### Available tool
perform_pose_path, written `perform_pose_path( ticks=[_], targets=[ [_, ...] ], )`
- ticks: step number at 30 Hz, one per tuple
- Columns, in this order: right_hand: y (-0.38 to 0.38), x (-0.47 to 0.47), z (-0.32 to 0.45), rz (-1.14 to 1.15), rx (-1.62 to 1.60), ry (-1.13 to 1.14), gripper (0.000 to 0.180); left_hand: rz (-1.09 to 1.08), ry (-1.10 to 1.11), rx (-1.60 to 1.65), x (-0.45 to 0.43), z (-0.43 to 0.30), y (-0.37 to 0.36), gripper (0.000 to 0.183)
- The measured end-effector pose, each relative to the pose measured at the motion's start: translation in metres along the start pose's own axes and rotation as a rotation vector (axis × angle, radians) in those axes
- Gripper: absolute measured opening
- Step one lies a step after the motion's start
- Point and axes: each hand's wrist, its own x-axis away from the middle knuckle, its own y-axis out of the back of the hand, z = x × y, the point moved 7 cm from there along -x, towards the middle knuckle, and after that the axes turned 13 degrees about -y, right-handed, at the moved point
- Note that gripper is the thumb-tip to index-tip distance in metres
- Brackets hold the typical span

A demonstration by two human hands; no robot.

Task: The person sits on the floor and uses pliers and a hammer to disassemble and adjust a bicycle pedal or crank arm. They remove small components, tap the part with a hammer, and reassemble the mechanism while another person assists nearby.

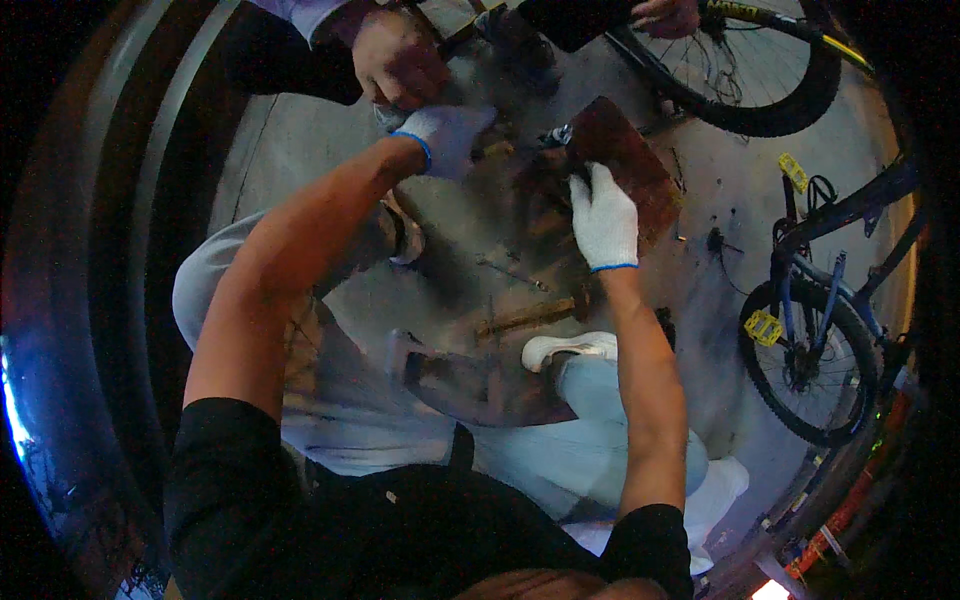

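My left hand (454,141), in a white knit glove with a blue cuff, is blurred and reaches forward, close to another person's hand (405,64). Its fingers are too smeared to show whether they hold anything. My right hand (606,221), gloved alike, has its fingertips at the near edge of a reddish-brown box-like object (637,169); its grip is hidden. Just beyond those fingers is a small shiny metal part (559,136). On the floor nearer to me lie a slim metal tool (514,271) and a hammer with a wooden handle (529,315).
At the right stands a bicycle (806,255) with yellow pedals (763,328). A bicycle wheel (742,124) is at the upper right, beside a second visible hand (667,16) of a person. A white shoe (574,349) shows below the hammer.
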Motion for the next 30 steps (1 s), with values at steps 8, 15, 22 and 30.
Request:
perform_pose_path(
  ticks=[8, 15, 22, 30],
  targets=[
    [-0.011, -0.03, -0.002, 0.123, 0.029, 0.033, 0.037, -0.048, 0.056, 0.019, 0.004, 0.006, 0.01, 0.057],
    [-0.005, -0.043, -0.004, 0.209, 0.032, 0.116, 0.038, -0.036, 0.062, 0.011, 0.011, 0.002, 0.01, 0.048],
    [-0.013, -0.04, -0.001, 0.427, 0.257, 0.083, 0.041, -0.02, 0.047, -0.033, 0.011, 0.002, -0.009, 0.046],
    [-0.017, -0.022, -0.002, 0.352, 0.24, -0.111, 0.04, -0.141, -0.048, 0.007, 0.005, 0.005, -0.018, 0.047]
  ],
)
